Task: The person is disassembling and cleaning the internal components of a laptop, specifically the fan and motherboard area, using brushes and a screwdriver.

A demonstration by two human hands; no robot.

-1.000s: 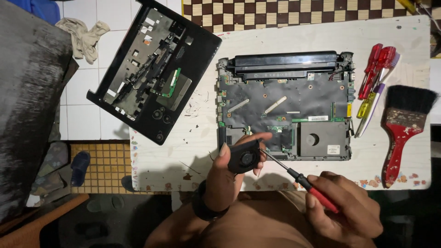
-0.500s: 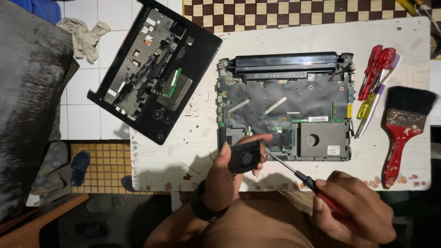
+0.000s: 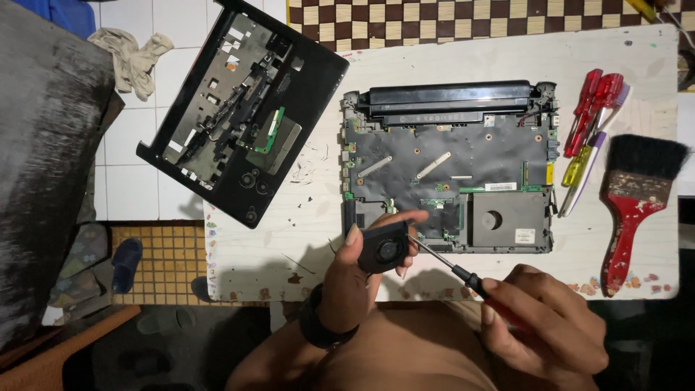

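My left hand [image 3: 352, 279] holds a small black cooling fan [image 3: 385, 248] just in front of the opened laptop base [image 3: 449, 170]. My right hand [image 3: 544, 327] grips a screwdriver [image 3: 452, 267] with a red and black handle; its thin shaft points up-left and its tip touches the fan's right edge. The laptop base lies on the white table [image 3: 434, 65] with its circuit board and black battery bar exposed. A dark band sits on my left wrist.
A black laptop cover [image 3: 242, 116] lies tilted over the table's left edge. Several screwdrivers [image 3: 590, 137] and a red-handled paintbrush [image 3: 637, 199] lie at the right. A cloth [image 3: 134, 58] lies on the tiled floor, beside a grey cushion [image 3: 43, 181].
My right hand has shifted slightly down and right with the screwdriver. The fan in my left hand has stayed almost still.
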